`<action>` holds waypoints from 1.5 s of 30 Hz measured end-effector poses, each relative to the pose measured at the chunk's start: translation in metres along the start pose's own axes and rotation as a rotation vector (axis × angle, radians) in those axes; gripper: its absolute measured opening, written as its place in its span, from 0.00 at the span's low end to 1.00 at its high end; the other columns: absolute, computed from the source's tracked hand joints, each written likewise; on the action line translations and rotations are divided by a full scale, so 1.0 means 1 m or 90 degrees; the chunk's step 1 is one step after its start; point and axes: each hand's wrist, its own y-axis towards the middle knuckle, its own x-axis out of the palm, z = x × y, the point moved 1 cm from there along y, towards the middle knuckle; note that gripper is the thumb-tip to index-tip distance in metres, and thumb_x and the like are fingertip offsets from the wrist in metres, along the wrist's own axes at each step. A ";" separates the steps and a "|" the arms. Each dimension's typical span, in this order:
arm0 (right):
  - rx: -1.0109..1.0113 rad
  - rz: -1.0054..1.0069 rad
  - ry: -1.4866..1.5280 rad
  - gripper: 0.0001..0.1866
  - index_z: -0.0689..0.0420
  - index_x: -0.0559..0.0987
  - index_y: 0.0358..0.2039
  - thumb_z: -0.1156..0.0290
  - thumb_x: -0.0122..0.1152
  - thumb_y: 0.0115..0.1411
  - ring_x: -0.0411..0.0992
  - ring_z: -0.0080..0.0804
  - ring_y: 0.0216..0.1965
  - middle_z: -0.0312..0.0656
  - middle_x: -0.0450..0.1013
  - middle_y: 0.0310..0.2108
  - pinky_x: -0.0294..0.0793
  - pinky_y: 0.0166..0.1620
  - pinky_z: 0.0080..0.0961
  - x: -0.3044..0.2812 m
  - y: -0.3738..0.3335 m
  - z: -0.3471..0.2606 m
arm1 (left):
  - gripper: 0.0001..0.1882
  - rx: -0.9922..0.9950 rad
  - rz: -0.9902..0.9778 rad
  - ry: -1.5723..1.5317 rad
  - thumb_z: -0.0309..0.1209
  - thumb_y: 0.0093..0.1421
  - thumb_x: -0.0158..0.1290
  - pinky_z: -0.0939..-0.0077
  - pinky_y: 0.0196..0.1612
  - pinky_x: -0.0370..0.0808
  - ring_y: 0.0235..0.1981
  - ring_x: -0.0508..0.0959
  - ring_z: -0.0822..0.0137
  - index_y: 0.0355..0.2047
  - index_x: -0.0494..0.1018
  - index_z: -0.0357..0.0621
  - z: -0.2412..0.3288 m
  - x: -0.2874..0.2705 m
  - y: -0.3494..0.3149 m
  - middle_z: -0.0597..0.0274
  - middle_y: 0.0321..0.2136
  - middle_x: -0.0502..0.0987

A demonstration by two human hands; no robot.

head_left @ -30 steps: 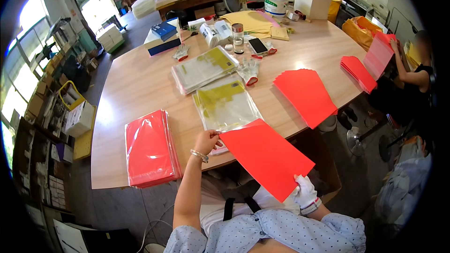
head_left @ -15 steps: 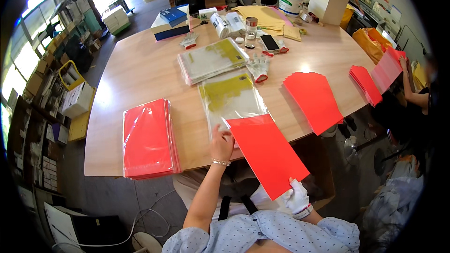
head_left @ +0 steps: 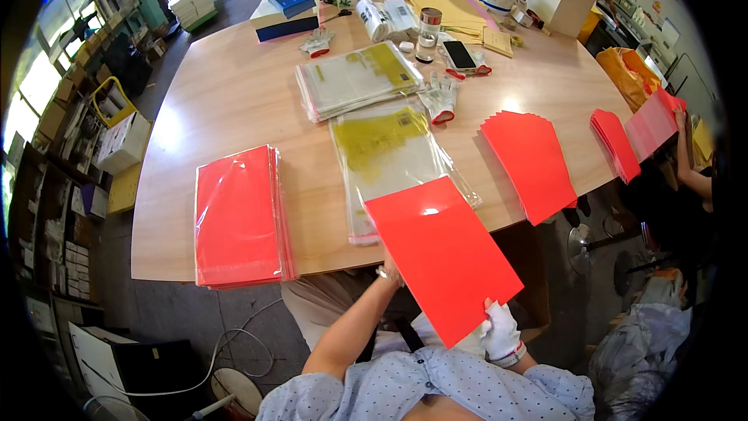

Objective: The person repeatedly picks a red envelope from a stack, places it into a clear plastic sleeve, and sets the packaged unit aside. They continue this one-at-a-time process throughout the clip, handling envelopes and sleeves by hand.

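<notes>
My right hand (head_left: 501, 332), in a white glove with bare fingertips, grips the near right part of a red sheet (head_left: 446, 261). The sheet is held tilted over the table's front edge, above my lap. My left hand (head_left: 392, 266) is bare, with a bracelet at the wrist. It reaches behind the sheet's left edge, which hides its fingers. Just beyond the sheet lie clear plastic sleeves (head_left: 383, 152) with an olive-yellow area. To the left is a pile of red sheets in clear sleeves (head_left: 238, 218). A fanned stack of bare red sheets (head_left: 530, 160) lies to the right.
More clear sleeves (head_left: 354, 82) are piled farther back. Work gloves (head_left: 441, 100), a phone (head_left: 460, 55), a glass jar (head_left: 428, 35) and blue boxes (head_left: 288, 1) stand or lie beyond. At right, a co-worker's hand (head_left: 680, 118) holds red sheets beside another red stack (head_left: 615, 143).
My left hand has gone from above the sleeves to behind the sheet's left edge. The sheet has shifted slightly, still in my right hand. The head view has tilted down a little.
</notes>
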 end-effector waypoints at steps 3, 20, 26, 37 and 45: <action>0.062 0.002 0.084 0.04 0.54 0.69 0.33 0.69 0.46 0.63 0.66 0.24 0.24 0.34 0.68 0.28 0.68 0.28 0.21 -0.006 0.015 0.014 | 0.25 -0.059 -0.050 -0.338 0.49 0.65 0.36 0.62 0.53 0.67 0.51 0.69 0.61 0.51 0.65 0.42 -0.045 -0.006 -0.050 0.56 0.50 0.69; -0.345 -0.273 -0.629 0.04 0.58 0.73 0.31 0.72 0.53 0.56 0.72 0.34 0.30 0.40 0.71 0.31 0.71 0.31 0.27 0.035 0.103 0.027 | 0.20 -0.023 0.398 0.504 0.35 0.62 0.45 0.73 0.44 0.70 0.46 0.73 0.68 0.51 0.67 0.37 0.013 0.059 -0.096 0.59 0.47 0.73; -0.630 -0.176 -0.996 0.04 0.55 0.71 0.22 0.71 0.57 0.45 0.70 0.40 0.32 0.41 0.65 0.28 0.72 0.31 0.35 0.095 0.111 0.069 | 0.18 -0.003 0.423 0.372 0.38 0.63 0.40 0.74 0.38 0.72 0.38 0.76 0.70 0.39 0.73 0.38 0.015 0.074 -0.093 0.60 0.38 0.76; -0.276 0.579 -1.240 0.07 0.58 0.74 0.23 0.70 0.51 0.54 0.69 0.35 0.24 0.42 0.69 0.21 0.69 0.33 0.29 -0.249 0.131 -0.095 | 0.22 -0.028 0.413 0.557 0.39 0.63 0.36 0.73 0.36 0.75 0.35 0.80 0.59 0.33 0.74 0.33 0.018 0.081 -0.104 0.53 0.36 0.78; -0.440 0.086 -0.926 0.18 0.53 0.72 0.46 0.70 0.56 0.52 0.70 0.45 0.40 0.47 0.68 0.40 0.72 0.39 0.35 -0.144 0.124 -0.012 | 0.10 0.407 0.349 1.474 0.26 0.49 0.58 0.65 0.43 0.68 0.39 0.70 0.59 0.34 0.74 0.43 0.042 0.108 -0.107 0.55 0.43 0.69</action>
